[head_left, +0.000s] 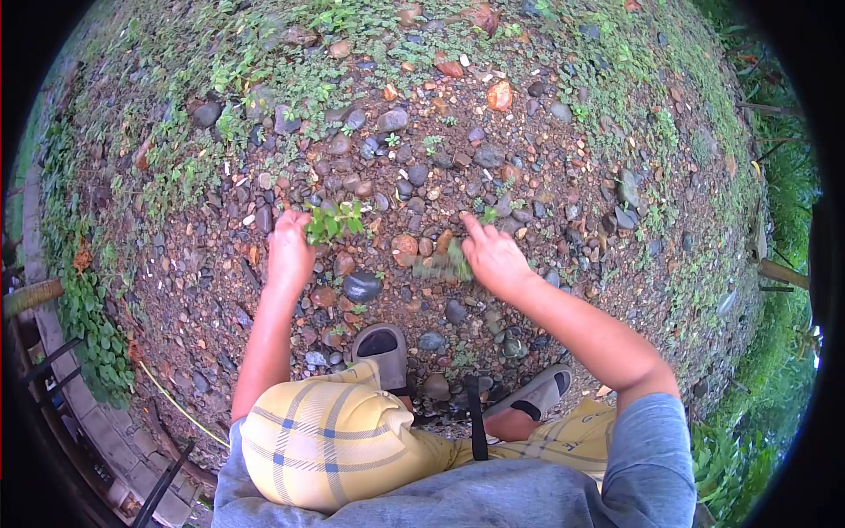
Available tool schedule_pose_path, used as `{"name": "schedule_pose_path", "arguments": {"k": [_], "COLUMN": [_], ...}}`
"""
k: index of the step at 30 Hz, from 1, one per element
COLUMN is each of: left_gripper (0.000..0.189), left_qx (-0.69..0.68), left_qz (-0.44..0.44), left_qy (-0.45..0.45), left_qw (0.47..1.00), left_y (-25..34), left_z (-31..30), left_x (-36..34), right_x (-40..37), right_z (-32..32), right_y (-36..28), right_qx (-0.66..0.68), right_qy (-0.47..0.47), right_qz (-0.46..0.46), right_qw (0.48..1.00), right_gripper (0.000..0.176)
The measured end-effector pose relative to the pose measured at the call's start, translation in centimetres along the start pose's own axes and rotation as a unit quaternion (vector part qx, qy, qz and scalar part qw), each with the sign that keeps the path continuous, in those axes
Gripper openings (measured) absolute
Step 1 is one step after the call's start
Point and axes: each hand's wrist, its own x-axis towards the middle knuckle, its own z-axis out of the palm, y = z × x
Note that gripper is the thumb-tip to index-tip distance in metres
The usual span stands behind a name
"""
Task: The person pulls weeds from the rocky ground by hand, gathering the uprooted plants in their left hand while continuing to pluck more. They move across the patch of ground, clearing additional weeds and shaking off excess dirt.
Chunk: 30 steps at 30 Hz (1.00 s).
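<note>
My left hand (291,250) is closed on a leafy green sprig (334,223), whose leaves stick out to the right over the stones. To the right, my right hand (495,257) is held low over the pebbly soil with its index finger stretched forward. A blurred green clump (446,264) is just left of the right hand's palm; whether the hand holds it cannot be made out. Between the hands lie a round reddish stone (404,249) and, lower, a dark smooth stone (362,287).
Low green weeds (352,84) spread over the ground ahead. My sandalled feet (380,350) are below the hands. A paved brick edge (132,453) and dark bars lie at the left, a yellow cord (180,403) beside them. Tall grass (788,290) borders the right.
</note>
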Motion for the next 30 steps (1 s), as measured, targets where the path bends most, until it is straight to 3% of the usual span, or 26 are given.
{"name": "schedule_pose_path", "arguments": {"k": [1,11,15,19,21,22,23,25,30], "left_gripper": [0.032,0.040,0.041,0.039,0.038,0.038,0.037,0.037,0.040], "left_qx": [-0.012,-0.015,-0.023,-0.019,-0.011,-0.016,-0.018,-0.020,-0.024], "left_qz": [-0.004,0.010,-0.002,-0.011,0.001,-0.005,-0.007,-0.013,-0.042], "left_qy": [-0.012,0.027,0.022,0.040,0.069,0.060,0.064,0.072,0.065], "left_qw": [1.000,0.999,0.999,0.999,0.998,0.998,0.998,0.997,0.997], "left_y": [0.3,-0.9,-1.8,-2.0,-2.4,-2.5,-2.5,-2.7,-4.1], "left_z": [-0.1,0.1,0.0,-0.7,-0.8,-1.0,-1.1,-1.3,-1.4], "left_x": [-0.2,-0.9,-0.8,-0.8,-0.8,-0.7,-0.6,-0.5,-0.3], "right_x": [0.9,2.2,3.3,2.8,3.8,4.3,5.0,5.3,4.9], "right_z": [0.3,2.0,0.5,-4.5,-2.8,-3.4,-3.7,-2.8,-1.5], "right_y": [0.4,2.6,2.8,0.9,3.0,3.6,4.4,7.0,8.6], "right_qx": [-0.064,-0.059,-0.008,0.085,0.043,0.012,-0.046,-0.054,-0.089], "right_qy": [0.031,-0.061,-0.188,-0.112,-0.003,0.008,-0.028,-0.028,-0.057], "right_qz": [0.020,0.174,0.142,0.051,0.093,0.152,0.223,0.252,0.218], "right_qw": [0.997,0.981,0.972,0.989,0.995,0.988,0.973,0.966,0.970], "right_gripper": [0.018,0.018,0.021,0.022,0.017,0.016,0.014,0.021,0.026]}}
